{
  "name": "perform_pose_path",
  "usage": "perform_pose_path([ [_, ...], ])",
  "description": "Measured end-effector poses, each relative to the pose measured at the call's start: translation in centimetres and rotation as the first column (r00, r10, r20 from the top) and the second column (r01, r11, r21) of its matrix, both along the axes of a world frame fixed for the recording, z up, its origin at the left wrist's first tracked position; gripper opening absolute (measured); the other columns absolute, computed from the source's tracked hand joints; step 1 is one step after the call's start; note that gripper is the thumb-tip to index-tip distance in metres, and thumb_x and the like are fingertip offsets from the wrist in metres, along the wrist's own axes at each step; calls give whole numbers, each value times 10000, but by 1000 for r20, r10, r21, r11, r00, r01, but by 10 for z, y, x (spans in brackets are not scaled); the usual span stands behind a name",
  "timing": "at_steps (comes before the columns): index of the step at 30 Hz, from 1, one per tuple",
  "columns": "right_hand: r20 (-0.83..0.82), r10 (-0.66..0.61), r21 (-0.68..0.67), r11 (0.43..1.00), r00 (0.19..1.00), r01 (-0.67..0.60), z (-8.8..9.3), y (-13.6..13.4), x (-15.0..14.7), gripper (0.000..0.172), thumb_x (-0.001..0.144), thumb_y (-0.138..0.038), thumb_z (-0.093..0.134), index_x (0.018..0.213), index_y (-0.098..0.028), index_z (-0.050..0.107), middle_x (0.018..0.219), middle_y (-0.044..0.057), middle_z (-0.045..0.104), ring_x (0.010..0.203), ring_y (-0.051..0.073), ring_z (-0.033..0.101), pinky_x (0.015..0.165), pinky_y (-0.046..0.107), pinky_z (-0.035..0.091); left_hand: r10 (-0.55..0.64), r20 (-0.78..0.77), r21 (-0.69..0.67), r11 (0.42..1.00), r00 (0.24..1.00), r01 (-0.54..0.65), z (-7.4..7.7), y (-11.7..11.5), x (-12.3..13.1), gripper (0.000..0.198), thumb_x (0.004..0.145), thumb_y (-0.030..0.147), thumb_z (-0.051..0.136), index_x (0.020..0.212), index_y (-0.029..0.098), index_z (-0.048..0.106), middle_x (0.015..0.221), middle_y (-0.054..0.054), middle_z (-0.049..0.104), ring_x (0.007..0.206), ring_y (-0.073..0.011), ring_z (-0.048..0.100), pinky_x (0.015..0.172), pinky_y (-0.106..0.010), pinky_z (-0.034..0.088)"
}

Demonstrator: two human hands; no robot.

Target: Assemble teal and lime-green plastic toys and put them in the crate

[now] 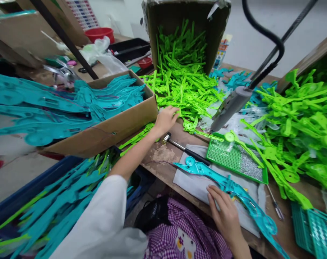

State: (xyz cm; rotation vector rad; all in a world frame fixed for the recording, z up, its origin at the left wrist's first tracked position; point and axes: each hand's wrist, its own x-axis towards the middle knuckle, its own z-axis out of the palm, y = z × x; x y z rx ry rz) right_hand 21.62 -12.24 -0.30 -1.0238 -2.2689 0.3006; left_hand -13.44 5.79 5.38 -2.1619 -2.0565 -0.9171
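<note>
My left hand [166, 118] reaches forward to the edge of a heap of bright green plastic parts [183, 81] that spills out of a tipped cardboard box [152, 32]. Its fingers curl down onto the parts, and what they grip is hidden. My right hand [225, 212] lies flat with fingers stretched out, pressing on a long teal plastic piece [235, 192] that rests on a grey cloth [192, 180] near the table's front edge.
A small hammer [183, 148] lies by the cloth. A green tray of screws [239, 160] sits right of it, below a hanging grey power screwdriver [230, 106]. A cardboard box of teal pieces [98, 133] stands left; more green parts [300, 126] are piled right.
</note>
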Motion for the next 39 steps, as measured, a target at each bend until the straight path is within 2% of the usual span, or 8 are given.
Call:
perform_pose_path([
  [4,-10,-30,0,1000,1000,30,-2,-5,0,252,921,-179,527,1157,-196,611,1083,83,706,992,198,675,834,337,555,140,90,-84,988,986,-132,1,100,1,474,894,178,509,1367,149,490,1337,-157,546,1241,-295,474,1038,-437,341],
  [8,-16,-95,-38,995,995,94,-12,-15,16,240,932,-237,516,1143,-193,622,1072,87,709,982,203,683,835,336,570,156,89,-163,977,984,-140,-14,133,6,376,889,254,550,1259,208,602,1285,-125,598,1235,-320,476,1015,-482,294],
  [16,-40,-151,-136,980,988,144,-14,-16,17,232,933,-259,508,1104,-195,651,1081,90,706,994,215,686,841,347,578,57,81,-114,992,995,-48,-35,83,15,87,803,245,656,829,186,714,917,-67,718,1008,-273,555,945,-471,267],
  [23,-124,-210,-155,969,970,190,8,2,2,211,921,-241,531,1084,-196,659,1085,97,696,1004,218,669,849,365,554,-182,28,-42,982,983,183,-50,18,22,226,869,320,588,1007,167,682,988,-90,669,996,-242,562,939,-403,367],
  [26,-166,-273,-134,958,948,252,28,18,1,189,910,-241,554,1057,-198,664,1062,93,698,990,218,663,864,378,530,-38,49,33,999,998,36,-49,16,1,388,871,264,569,1241,148,581,1178,-125,586,1104,-246,527,959,-372,396],
  [29,-244,-339,-111,940,908,321,50,37,-5,158,898,-254,570,998,-189,674,1015,91,707,965,222,661,878,393,511,40,-8,-96,995,999,-40,-50,22,-13,492,855,254,589,1335,170,518,1206,-132,569,1098,-268,540,940,-379,410],
  [32,-340,-365,-110,931,867,348,69,56,-21,145,890,-259,578,949,-182,687,973,90,711,934,217,662,867,400,512,91,-52,-235,967,995,-100,-55,26,-8,429,865,313,596,1267,165,573,1103,-143,625,1063,-297,560,921,-398,405],
  [39,-513,-327,-194,945,794,264,99,80,-63,182,894,-298,565,953,-197,705,945,76,713,914,213,667,857,423,527,206,48,-276,943,977,-185,-57,46,15,390,723,229,721,1059,62,612,1174,-246,580,1148,-375,512,960,-464,371],
])
